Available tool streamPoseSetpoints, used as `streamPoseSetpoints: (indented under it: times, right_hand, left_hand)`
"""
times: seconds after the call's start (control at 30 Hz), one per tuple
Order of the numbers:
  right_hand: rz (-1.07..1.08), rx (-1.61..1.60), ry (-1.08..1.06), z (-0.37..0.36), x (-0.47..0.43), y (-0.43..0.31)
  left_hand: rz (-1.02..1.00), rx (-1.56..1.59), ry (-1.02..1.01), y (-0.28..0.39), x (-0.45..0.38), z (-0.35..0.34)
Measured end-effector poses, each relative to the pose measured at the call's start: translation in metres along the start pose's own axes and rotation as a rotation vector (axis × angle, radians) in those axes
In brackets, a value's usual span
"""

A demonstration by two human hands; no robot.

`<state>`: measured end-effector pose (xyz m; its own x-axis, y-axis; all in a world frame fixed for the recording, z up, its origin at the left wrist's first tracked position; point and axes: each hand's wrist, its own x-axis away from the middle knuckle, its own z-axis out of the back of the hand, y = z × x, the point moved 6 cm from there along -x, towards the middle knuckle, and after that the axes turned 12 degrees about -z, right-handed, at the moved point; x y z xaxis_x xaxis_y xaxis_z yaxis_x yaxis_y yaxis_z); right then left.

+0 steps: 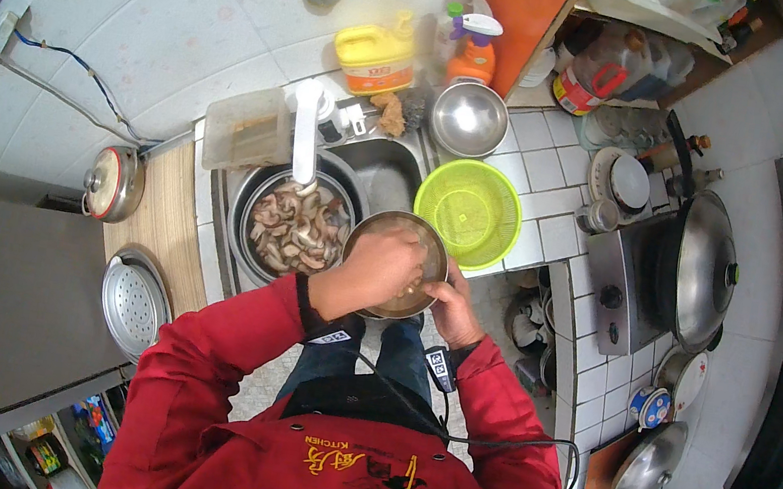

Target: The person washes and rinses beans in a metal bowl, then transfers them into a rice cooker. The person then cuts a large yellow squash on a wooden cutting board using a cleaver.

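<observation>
A round metal bowl (398, 227) is held in front of me at the sink's front edge. My right hand (458, 306) grips its rim from the right side. Inside the bowl is my left hand (385, 266), its fingers bent over small pale pieces; what they hold cannot be made out. Just left of the bowl, a metal pot (240, 223) in the left sink basin contains cut pieces of meat or seafood (299, 231) in liquid. The white faucet (306, 131) reaches over that pot. A lime-green plastic colander (467, 214) rests beside the bowl on the right.
Behind the colander stands a steel bowl (469, 117), near an orange spray bottle (472, 61) and a yellow jug (372, 58). A lidded wok (706, 274) occupies the stove (626, 285) at right. A perforated steamer tray (135, 302) lies left. A black cable crosses my lap.
</observation>
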<state>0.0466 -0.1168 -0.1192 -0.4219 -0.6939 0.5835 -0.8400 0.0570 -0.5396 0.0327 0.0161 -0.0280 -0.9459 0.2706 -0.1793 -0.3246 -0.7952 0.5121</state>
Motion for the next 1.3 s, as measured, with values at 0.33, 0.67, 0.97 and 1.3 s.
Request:
streamPoseSetpoints:
  times: [0.33,0.67,0.97,1.3]
  right_hand:
    - [0.021,0.003,-0.001,0.004,-0.003,0.001]
    - [0.011,-0.032,0.029,0.013,-0.003,-0.005]
    - [0.084,-0.007,0.068,0.022,-0.006,-0.015]
    - [0.088,-0.024,0.083,0.02,-0.005,-0.021]
  left_hand:
    - [-0.017,-0.152,-0.203,0.0,-0.018,-0.038]
    - [0.054,0.177,-0.074,0.007,0.017,0.024]
    - [0.036,0.25,-0.317,0.019,0.084,-0.004]
    - [0.096,0.118,-0.335,0.003,0.095,-0.004]
